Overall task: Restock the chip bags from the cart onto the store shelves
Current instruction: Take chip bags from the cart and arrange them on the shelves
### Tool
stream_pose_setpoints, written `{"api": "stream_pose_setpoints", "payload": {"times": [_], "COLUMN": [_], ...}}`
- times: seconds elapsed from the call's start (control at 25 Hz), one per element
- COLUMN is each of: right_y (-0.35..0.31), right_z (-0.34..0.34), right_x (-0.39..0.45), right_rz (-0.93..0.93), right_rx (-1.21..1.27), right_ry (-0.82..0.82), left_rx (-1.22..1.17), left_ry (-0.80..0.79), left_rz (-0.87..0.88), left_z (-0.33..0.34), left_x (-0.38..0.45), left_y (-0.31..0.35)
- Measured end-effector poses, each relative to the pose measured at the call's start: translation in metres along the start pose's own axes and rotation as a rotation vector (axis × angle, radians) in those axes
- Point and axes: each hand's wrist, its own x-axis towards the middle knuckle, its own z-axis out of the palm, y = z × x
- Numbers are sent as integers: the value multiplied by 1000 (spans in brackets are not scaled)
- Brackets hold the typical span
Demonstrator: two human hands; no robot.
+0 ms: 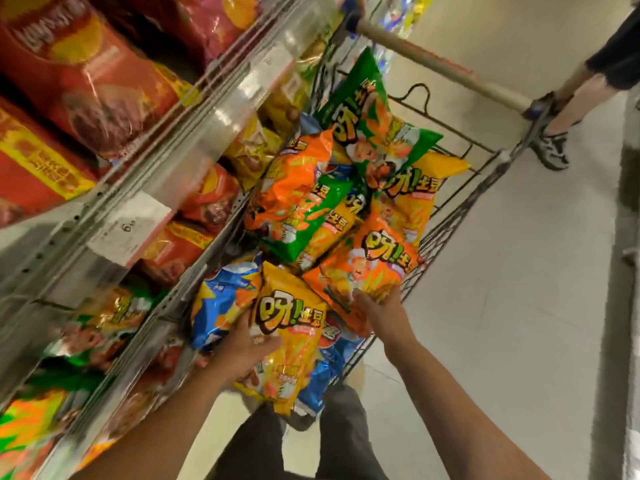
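A wire cart [453, 216] full of chip bags stands beside the shelves [162, 157]. My left hand [246, 348] grips the near edge of a yellow chip bag [294, 327] at the cart's near end. My right hand [379, 308] holds the lower corner of an orange chip bag [367, 265] just to the right. Further in lie green [367, 109], orange [294, 178] and yellow [415, 192] bags, with a blue bag [221, 299] on the left. The fingertips of both hands are hidden behind the bags.
Shelves on the left hold red bags [79, 74] above and mixed green and orange bags [104, 323] lower down, behind clear rails with a price tag [131, 226]. Another person's legs [561, 109] stand by the cart's handle [440, 64]. Pale floor [519, 306] lies to the right.
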Motion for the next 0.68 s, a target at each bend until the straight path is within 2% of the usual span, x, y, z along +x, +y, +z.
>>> {"api": "stream_pose_setpoints", "payload": {"times": [0.12, 0.24, 0.4, 0.52, 0.68], "right_y": [-2, -4, -7, -9, -7], "right_z": [10, 11, 3, -5, -22], "right_x": [24, 44, 56, 55, 48], "right_rz": [93, 303, 548, 555, 435], "right_rx": [145, 272, 562, 636, 547], "right_ry": [1, 0, -199, -268, -322], "left_rx": [-49, -26, -68, -47, -162], "left_ry": [75, 139, 210, 265, 387], "left_rz": [-64, -102, -110, -84, -68], "left_z": [11, 22, 33, 36, 40], "left_x": [-10, -27, -46, -63, -91], "left_y": [9, 24, 34, 43, 47]}}
